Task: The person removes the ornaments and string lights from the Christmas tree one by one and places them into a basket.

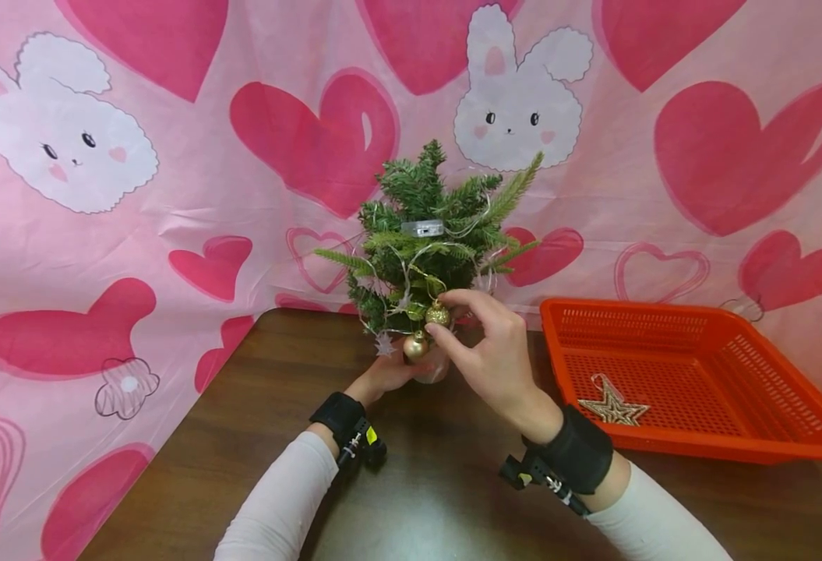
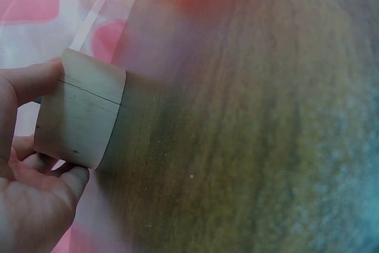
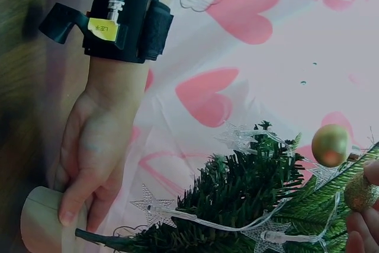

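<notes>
A small artificial Christmas tree (image 1: 411,187) stands on the table, wound with a string of clear star lights (image 1: 385,344). My left hand (image 1: 388,374) grips its round, pale wooden base (image 2: 83,111), thumb on one side and fingers on the other in the left wrist view. With thumb and fingertips my right hand (image 1: 502,351) pinches a glittery gold bauble (image 1: 438,314) at the tree's front; its gold loop runs up against the branches. Just below it hangs a smooth gold bauble (image 1: 415,347). A clear battery box (image 1: 425,228) sits among the upper branches.
An orange plastic basket (image 1: 705,444) stands on the right of the brown table (image 1: 242,452). Inside lies a gold glitter star (image 1: 614,407) with a loop. Behind everything hangs a pink cloth (image 1: 193,195) printed with hearts and rabbits.
</notes>
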Action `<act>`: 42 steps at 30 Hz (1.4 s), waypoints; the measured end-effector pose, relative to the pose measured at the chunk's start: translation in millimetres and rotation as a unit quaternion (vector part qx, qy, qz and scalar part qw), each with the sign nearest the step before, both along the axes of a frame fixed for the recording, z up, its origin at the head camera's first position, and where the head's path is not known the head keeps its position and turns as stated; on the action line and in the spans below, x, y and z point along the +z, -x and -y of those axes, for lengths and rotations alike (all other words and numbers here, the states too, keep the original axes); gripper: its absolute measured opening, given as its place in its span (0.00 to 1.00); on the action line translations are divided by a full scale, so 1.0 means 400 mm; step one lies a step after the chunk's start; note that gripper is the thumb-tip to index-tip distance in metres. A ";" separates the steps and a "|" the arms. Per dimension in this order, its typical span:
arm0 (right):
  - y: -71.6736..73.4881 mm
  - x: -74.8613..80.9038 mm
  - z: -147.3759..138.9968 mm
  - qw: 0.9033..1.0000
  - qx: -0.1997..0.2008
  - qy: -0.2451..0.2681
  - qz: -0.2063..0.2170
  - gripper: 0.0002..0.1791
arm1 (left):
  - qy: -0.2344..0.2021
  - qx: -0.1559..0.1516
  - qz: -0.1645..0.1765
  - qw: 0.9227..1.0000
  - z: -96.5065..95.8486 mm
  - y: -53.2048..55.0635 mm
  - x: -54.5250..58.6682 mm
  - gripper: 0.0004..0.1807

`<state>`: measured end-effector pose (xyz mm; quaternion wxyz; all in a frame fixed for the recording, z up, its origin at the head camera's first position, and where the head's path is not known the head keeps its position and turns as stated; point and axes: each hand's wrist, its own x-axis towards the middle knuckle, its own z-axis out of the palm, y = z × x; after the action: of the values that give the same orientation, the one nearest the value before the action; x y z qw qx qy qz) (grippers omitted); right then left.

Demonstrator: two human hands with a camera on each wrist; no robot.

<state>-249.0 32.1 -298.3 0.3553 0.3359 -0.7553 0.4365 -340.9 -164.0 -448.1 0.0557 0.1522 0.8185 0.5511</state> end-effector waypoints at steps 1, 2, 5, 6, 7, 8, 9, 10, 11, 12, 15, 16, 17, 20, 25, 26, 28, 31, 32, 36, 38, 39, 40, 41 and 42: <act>0.000 0.001 -0.001 1.000 0.003 0.001 0.000 0.17 | -0.001 0.000 0.004 1.000 0.000 0.000 0.001 0.36; 0.001 0.002 -0.002 1.000 0.006 0.003 0.000 0.17 | 0.002 0.000 0.005 1.000 0.001 -0.001 0.001 0.36; 0.003 0.004 -0.006 1.000 0.012 0.007 0.004 0.17 | 0.010 0.001 0.005 1.000 0.001 -0.002 0.002 0.36; 0.004 0.004 -0.008 1.000 0.013 0.008 0.004 0.17 | 0.011 0.001 0.005 1.000 0.001 -0.002 0.002 0.36; 0.005 0.005 -0.009 1.000 0.013 0.008 0.004 0.18 | 0.012 0.001 0.005 1.000 0.001 -0.001 0.002 0.36; 0.005 0.006 -0.010 1.000 0.013 0.008 0.003 0.18 | 0.012 0.001 0.003 1.000 0.001 -0.001 0.002 0.36; 0.006 0.006 -0.011 1.000 0.013 0.007 0.003 0.18 | 0.010 0.000 0.002 1.000 0.000 -0.001 0.002 0.36; 0.007 0.007 -0.012 1.000 0.014 0.007 0.001 0.18 | 0.008 0.001 0.003 1.000 0.000 -0.001 0.002 0.37; 0.007 0.008 -0.013 1.000 0.016 0.007 0.000 0.18 | 0.006 0.000 0.002 1.000 0.000 -0.002 0.002 0.36; 0.008 0.009 -0.013 1.000 0.016 0.006 -0.001 0.18 | 0.004 0.000 0.003 1.000 0.000 -0.001 0.002 0.37; 0.008 0.012 -0.014 1.000 0.020 0.004 -0.002 0.18 | 0.000 -0.001 0.000 1.000 0.000 0.000 0.001 0.37; 0.007 0.013 -0.014 1.000 0.023 0.004 -0.001 0.18 | 0.000 -0.001 -0.001 1.000 0.000 0.000 0.000 0.37; 0.007 0.015 -0.014 1.000 0.024 0.003 -0.001 0.18 | 0.001 -0.001 -0.002 1.000 0.000 0.001 0.000 0.37; 0.005 0.019 -0.014 1.000 0.028 0.005 0.003 0.18 | 0.004 0.004 -0.009 1.000 0.000 0.001 -0.001 0.37; 0.002 0.027 -0.015 0.999 0.034 0.009 -0.001 0.18 | 0.009 0.004 -0.015 1.000 0.001 0.002 -0.003 0.37; 0.001 0.029 -0.015 0.999 0.035 0.010 -0.003 0.18 | 0.008 0.003 -0.015 1.000 0.001 0.003 -0.004 0.37; 0.002 0.032 -0.016 0.999 0.037 0.011 -0.006 0.18 | 0.005 -0.002 -0.014 1.000 0.001 0.005 -0.005 0.37; 0.002 0.035 -0.017 0.999 0.039 0.011 -0.008 0.19 | -0.001 -0.005 -0.019 1.000 0.001 0.005 -0.005 0.37; 0.003 0.036 -0.017 0.999 0.040 0.010 -0.008 0.19 | -0.001 -0.006 -0.022 1.000 0.000 0.005 -0.004 0.37; 0.002 0.041 -0.018 0.999 0.045 0.009 -0.009 0.21 | 0.002 -0.005 -0.023 1.000 -0.001 0.002 -0.001 0.37; 0.003 0.045 -0.019 0.999 0.045 0.008 -0.013 0.21 | 0.002 -0.006 -0.019 1.000 -0.001 0.000 -0.001 0.37; 0.003 0.047 -0.018 0.999 0.045 0.008 -0.015 0.21 | 0.003 -0.005 -0.017 1.000 0.000 0.000 -0.002 0.37; 0.003 0.049 -0.019 0.999 0.045 0.009 -0.017 0.21 | 0.004 -0.004 -0.014 1.000 0.000 0.000 -0.002 0.37; 0.003 0.051 -0.019 0.999 0.044 0.009 -0.019 0.21 | 0.005 -0.003 -0.014 1.000 0.000 0.000 -0.003 0.37; 0.003 0.053 -0.019 0.999 0.044 0.009 -0.020 0.21 | 0.004 -0.003 -0.014 1.000 0.000 0.001 -0.003 0.37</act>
<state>-250.4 39.7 -277.3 0.3537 0.3744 -0.7287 0.4514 -341.2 -164.0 -449.3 0.0462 0.1618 0.8212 0.5452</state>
